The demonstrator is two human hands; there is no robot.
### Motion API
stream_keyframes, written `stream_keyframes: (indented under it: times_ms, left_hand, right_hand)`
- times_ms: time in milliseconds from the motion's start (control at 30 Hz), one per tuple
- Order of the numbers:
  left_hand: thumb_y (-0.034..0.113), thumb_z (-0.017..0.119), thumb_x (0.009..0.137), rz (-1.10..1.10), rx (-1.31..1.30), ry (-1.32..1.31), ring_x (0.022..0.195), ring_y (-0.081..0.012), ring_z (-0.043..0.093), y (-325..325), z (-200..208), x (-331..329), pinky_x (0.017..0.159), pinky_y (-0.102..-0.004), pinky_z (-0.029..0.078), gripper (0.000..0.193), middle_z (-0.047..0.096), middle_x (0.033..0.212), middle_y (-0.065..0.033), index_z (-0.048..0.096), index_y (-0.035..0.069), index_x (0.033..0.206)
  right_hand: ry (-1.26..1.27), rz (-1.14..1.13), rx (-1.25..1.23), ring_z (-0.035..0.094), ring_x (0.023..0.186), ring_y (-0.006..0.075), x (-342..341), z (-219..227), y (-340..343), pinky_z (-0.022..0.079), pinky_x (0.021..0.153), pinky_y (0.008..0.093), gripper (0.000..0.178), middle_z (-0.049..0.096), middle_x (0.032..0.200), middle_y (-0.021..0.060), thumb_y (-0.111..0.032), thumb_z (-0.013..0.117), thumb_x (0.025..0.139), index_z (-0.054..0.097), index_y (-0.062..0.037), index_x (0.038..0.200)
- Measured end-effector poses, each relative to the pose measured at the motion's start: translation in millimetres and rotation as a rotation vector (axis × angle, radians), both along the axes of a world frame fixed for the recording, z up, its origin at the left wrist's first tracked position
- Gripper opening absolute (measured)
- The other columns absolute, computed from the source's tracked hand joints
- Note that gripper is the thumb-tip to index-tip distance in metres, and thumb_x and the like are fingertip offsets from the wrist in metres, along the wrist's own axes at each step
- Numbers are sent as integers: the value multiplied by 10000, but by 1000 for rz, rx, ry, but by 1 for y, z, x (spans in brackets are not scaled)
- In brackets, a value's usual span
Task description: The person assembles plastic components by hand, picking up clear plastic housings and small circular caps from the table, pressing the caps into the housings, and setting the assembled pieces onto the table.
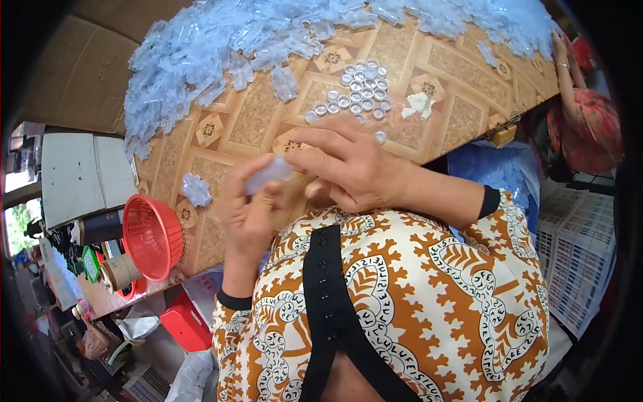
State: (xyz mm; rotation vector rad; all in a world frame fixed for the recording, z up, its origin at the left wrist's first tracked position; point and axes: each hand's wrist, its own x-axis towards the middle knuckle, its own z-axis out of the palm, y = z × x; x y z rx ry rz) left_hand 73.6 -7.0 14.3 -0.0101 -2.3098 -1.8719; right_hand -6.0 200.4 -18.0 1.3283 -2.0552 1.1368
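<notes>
My left hand [249,211] is closed around a small translucent plastic piece [269,175], thumb on its near side. From the right, my right hand [362,164] reaches across with bent fingers, and its index fingertip meets the upper end of this piece. Whatever lies between the right fingertips is hidden. Beyond the hands, several small round white caps [357,90] lie in a loose group, and one cap [380,137] sits apart, close to my right wrist. A large heap of clear plastic pieces [221,40] covers the table's far side.
A red plastic basket [154,238] stands left, near a brown tape roll [120,271]. A small clear clump [196,189] and a crumpled white scrap [418,105] lie on the patterned table [455,127]. Another person's arm [566,70] touches the heap. White crates [579,254] stand right.
</notes>
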Motion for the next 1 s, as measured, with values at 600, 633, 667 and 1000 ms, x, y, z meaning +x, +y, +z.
stream_keyframes:
  times_ms: [600,633,667,1000]
  left_hand:
    - [131,659,973,29,404,-105,737,-162,681,-22,-1,-4,575,-238,534,326,662,1204,-190,511,28,1245]
    - [98,683,953,60,293,-115,772,-137,660,-23,2,-1,606,-223,519,334,666,1157,-137,531,23,1240]
    - [66,708,932,90,181,-124,807,-113,640,-23,3,1,637,-208,504,345,670,1111,-84,551,19,1235]
    - [136,802,775,251,-1009,12,911,-298,615,-56,16,17,784,-396,489,306,698,1007,-105,722,98,1068]
  right_hand:
    - [-209,68,-84,634,844,310,-51,-6,-28,503,754,411,215,663,854,113,-73,741,770,687,-57,978]
    - [-263,118,-88,635,852,319,-47,-5,-31,506,768,419,214,663,851,118,-92,736,785,689,-53,991]
    - [-316,167,-91,636,861,328,-43,-3,-34,510,781,428,216,662,847,122,-112,731,800,691,-49,1003]
    - [-63,-52,381,660,931,246,-70,5,-28,500,895,401,189,714,931,107,-147,707,865,715,-35,1017]
